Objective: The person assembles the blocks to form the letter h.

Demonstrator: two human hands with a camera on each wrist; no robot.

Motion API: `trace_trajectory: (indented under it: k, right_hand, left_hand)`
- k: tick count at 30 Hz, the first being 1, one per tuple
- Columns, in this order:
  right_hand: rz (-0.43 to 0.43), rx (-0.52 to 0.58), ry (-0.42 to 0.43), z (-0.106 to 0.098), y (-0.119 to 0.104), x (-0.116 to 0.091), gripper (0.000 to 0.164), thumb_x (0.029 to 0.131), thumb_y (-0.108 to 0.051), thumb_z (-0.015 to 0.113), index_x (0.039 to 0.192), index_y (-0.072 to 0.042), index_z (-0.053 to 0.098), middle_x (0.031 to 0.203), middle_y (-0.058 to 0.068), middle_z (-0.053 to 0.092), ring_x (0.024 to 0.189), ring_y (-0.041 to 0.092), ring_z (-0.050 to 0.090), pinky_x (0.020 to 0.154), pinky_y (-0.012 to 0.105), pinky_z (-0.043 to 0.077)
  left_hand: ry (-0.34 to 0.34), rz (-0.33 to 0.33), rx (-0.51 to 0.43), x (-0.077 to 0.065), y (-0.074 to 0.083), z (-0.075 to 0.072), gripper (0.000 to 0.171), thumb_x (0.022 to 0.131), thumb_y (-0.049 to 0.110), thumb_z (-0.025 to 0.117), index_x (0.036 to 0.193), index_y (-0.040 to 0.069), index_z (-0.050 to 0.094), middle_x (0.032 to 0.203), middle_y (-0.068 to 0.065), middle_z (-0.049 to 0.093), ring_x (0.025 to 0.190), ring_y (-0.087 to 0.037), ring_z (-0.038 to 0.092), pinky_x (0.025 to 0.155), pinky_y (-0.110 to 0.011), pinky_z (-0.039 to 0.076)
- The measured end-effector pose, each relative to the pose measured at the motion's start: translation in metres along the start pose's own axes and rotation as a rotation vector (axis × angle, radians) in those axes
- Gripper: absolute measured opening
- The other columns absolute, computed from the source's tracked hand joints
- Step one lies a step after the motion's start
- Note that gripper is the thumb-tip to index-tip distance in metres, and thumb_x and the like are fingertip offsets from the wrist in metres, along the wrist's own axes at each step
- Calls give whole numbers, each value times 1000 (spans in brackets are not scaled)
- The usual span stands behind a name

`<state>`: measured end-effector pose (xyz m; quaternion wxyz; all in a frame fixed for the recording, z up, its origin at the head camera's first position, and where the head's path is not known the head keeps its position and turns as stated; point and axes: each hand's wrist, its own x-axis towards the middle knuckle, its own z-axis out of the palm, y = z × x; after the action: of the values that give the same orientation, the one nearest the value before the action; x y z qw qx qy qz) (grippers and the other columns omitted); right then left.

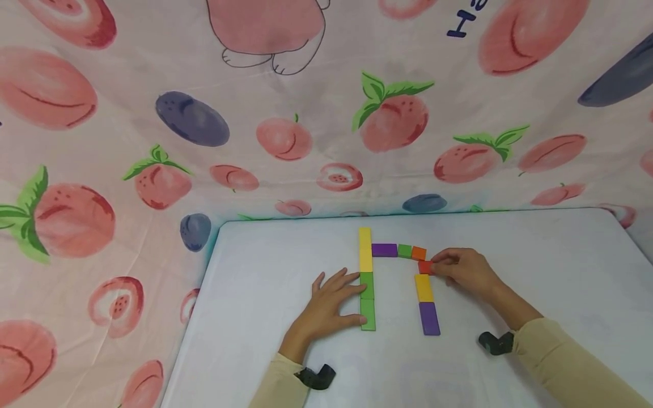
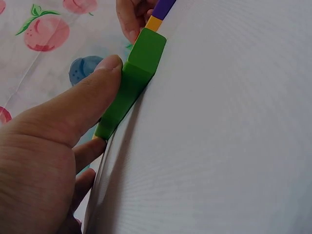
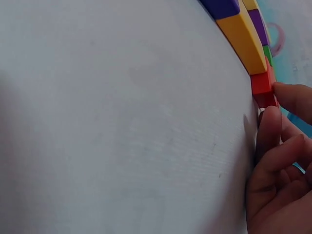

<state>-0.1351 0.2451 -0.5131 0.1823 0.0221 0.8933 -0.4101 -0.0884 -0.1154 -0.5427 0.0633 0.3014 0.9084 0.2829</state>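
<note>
My left hand rests beside two green blocks with its fingers spread, fingertips and thumb touching them. Above these, yellow blocks continue the straight column. A purple block, a small green block and an orange block run rightward from the column. My right hand holds a small red block by its right end, between thumb and fingertips. Just below the red block stand a yellow-orange block and a purple block in line.
The blocks lie on a white table. Behind it hangs a fruit-print cloth. A black curved piece sits at the left wrist and another black piece at the right wrist, near beige sleeves.
</note>
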Motion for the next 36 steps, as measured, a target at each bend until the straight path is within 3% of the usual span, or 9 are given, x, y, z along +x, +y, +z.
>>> trace_trajectory:
  k: [19,36]
  right_hand:
    - [90,29,5,9,-1,1,47,89,-47,77,115,-9,73,84,1,68,71,20,59,70,32,45]
    - [78,34,-2,7,-2,-1,48,88,-49,77,114,-9,72,78,1,65,70,20,59,70,32,44]
  left_hand:
    - [-24,-19,3,-1,1,0,67,88,60,71,146,31,56,163,8,40,158,-20,22,123,-63,5]
    - [1,0,8,-2,2,0,67,87,58,73,146,30,57,162,6,42,157,-24,25,122,-65,7]
